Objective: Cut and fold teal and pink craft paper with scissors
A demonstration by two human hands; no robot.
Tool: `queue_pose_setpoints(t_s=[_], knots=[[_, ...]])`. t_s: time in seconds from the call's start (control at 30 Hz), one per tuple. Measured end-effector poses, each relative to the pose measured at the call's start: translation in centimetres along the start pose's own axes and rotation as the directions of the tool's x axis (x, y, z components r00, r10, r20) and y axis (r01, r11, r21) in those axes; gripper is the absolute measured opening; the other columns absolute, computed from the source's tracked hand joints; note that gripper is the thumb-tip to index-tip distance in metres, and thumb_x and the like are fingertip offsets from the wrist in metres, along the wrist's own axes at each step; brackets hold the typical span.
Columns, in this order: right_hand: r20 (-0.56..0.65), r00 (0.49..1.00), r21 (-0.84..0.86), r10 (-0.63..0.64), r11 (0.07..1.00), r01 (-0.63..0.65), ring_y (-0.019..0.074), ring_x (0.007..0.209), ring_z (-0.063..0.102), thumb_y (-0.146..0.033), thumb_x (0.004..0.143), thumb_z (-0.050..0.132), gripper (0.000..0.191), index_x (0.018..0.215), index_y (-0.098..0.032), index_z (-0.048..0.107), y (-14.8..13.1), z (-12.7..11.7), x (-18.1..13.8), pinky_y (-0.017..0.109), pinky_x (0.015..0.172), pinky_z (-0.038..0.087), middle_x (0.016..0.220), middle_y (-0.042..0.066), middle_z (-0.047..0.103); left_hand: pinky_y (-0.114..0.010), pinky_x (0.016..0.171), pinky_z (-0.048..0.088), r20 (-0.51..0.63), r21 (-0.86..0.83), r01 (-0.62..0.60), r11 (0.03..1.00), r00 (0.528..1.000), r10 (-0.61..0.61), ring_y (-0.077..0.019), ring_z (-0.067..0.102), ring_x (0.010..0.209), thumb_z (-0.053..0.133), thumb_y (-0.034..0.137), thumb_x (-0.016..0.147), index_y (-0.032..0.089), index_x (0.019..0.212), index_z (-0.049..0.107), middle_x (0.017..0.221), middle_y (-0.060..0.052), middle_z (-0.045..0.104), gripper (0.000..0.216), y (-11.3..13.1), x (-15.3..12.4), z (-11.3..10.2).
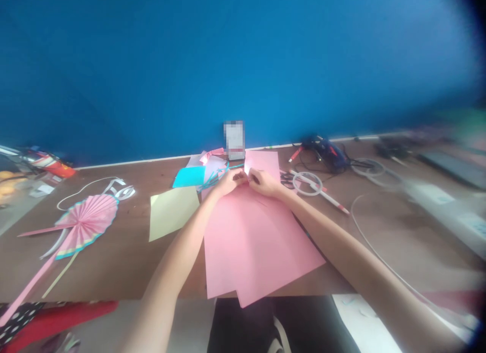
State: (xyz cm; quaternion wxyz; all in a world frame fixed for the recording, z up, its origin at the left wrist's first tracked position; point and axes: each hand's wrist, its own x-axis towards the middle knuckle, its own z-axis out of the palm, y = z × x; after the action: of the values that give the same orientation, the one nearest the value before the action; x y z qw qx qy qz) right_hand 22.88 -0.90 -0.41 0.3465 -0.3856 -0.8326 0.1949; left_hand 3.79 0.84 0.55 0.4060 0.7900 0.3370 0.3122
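Large pink paper sheets (261, 247) lie overlapping on the table in front of me, their near corners reaching the table's front edge. At the far part of the paper, my left hand (230, 182) and my right hand (264, 183) almost meet. Both have curled, pinching fingers on the pink paper, and the exact spot between the fingertips is small and blurred. Left of my left hand lie a pale yellow paper sheet (172, 211) and a bright blue paper piece (189, 176) beside thin blue strips.
A pleated pink paper fan (89, 224) lies at the left. A phone (234, 140) leans against the blue wall (243, 64). Right of the paper are a tape roll (307, 183), a white-and-red pencil (334, 202), dark cables (328, 153) and a white power strip (436, 201).
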Motion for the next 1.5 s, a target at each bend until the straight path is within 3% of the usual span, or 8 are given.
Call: queue_pose_setpoints(t_s=[0.2,0.33,0.63,0.9,1.13,1.23,1.37,1.5], knots=[[0.002,1.0,0.112,0.025,0.993,-0.026,0.0131,0.064,0.05,-0.024,0.079,0.048,0.014,0.09,-0.018,0.056,0.2,-0.6,-0.1,0.023,0.061,0.036,0.075,0.001,0.06,-0.027,0.071,0.044,-0.047,-0.015,-0.008,1.0,0.999,0.008,-0.0137,0.056,0.073,0.058,0.04,0.083,0.015,0.094,0.065,0.087,-0.005,0.065,0.028,-0.9,0.1,-0.1],[0.026,0.999,0.132,0.021,0.991,-0.024,0.0128,0.065,0.051,-0.026,0.082,0.049,0.014,0.087,-0.018,0.058,0.1,-0.8,0.0,0.023,0.063,0.037,0.077,0.001,0.062,-0.028,0.074,0.045,-0.053,-0.003,0.002,1.0,0.999,-0.002,-0.015,0.058,0.079,0.058,0.038,0.083,0.016,0.096,0.065,0.09,-0.006,0.066,0.027,-1.2,0.1,-0.1],[0.03,1.0,0.018,-0.005,1.0,0.005,0.0126,0.062,0.049,-0.02,0.078,0.047,0.009,0.083,-0.017,0.054,0.1,-0.4,0.0,0.023,0.061,0.034,0.071,0.0,0.058,-0.028,0.075,0.044,-0.065,0.029,0.02,0.999,0.998,-0.018,-0.0163,0.058,0.08,0.054,0.039,0.085,0.016,0.09,0.065,0.085,-0.004,0.064,0.026,-0.2,0.0,-0.3],[0.003,1.0,0.03,0.019,0.999,-0.02,0.0142,0.065,0.051,-0.019,0.072,0.051,0.018,0.09,-0.018,0.051,-0.2,-0.2,-0.1,0.024,0.061,0.036,0.074,0.001,0.059,-0.027,0.073,0.044,-0.084,0.004,0.04,0.999,0.996,-0.039,-0.0149,0.058,0.076,0.067,0.039,0.075,0.014,0.082,0.063,0.08,-0.004,0.064,0.026,-0.4,-0.1,-0.3],[-0.058,0.996,-0.043,0.063,0.997,-0.065,0.0148,0.069,0.054,-0.017,0.073,0.049,0.017,0.089,-0.019,0.054,0.0,-1.4,0.4,0.024,0.063,0.038,0.081,0.003,0.063,-0.03,0.075,0.047,-0.05,-0.135,0.071,0.988,0.996,-0.078,-0.0155,0.06,0.079,0.072,0.034,0.07,0.013,0.087,0.064,0.086,-0.006,0.065,0.027,-1.0,0.1,-0.1],[-0.215,0.954,-0.084,0.21,0.969,-0.233,0.0163,0.069,0.055,-0.015,0.07,0.047,0.024,0.092,-0.019,0.055,1.0,-2.5,0.7,0.026,0.064,0.039,0.083,0.004,0.064,-0.029,0.076,0.048,-0.115,-0.161,0.087,0.983,0.988,-0.106,-0.0159,0.062,0.083,0.075,0.03,0.067,0.014,0.094,0.061,0.089,-0.006,0.065,0.034,-1.1,0.1,-0.1],[-0.416,0.799,-0.037,0.434,0.87,-0.492,0.0205,0.08,0.058,-0.018,0.067,0.049,0.026,0.092,-0.019,0.056,2.9,-4.3,0.5,0.03,0.07,0.042,0.092,0.007,0.065,-0.028,0.071,0.049,-0.17,-0.158,0.167,0.973,0.966,-0.193,-0.0156,0.064,0.076,0.075,0.029,0.068,0.017,0.099,0.055,0.082,-0.003,0.064,0.039,-1.5,0.1,0.0],[-0.353,0.706,-0.053,0.614,0.74,-0.67,0.0234,0.082,0.059,-0.023,0.068,0.051,0.032,0.099,-0.019,0.057,4.1,-5.8,-0.1,0.031,0.07,0.043,0.096,0.01,0.065,-0.027,0.066,0.049,-0.176,-0.208,0.2,0.958,0.955,-0.238,-0.0132,0.063,0.064,0.071,0.026,0.07,0.017,0.096,0.051,0.074,0.0,0.061,0.033,-1.8,0.2,0.2]])
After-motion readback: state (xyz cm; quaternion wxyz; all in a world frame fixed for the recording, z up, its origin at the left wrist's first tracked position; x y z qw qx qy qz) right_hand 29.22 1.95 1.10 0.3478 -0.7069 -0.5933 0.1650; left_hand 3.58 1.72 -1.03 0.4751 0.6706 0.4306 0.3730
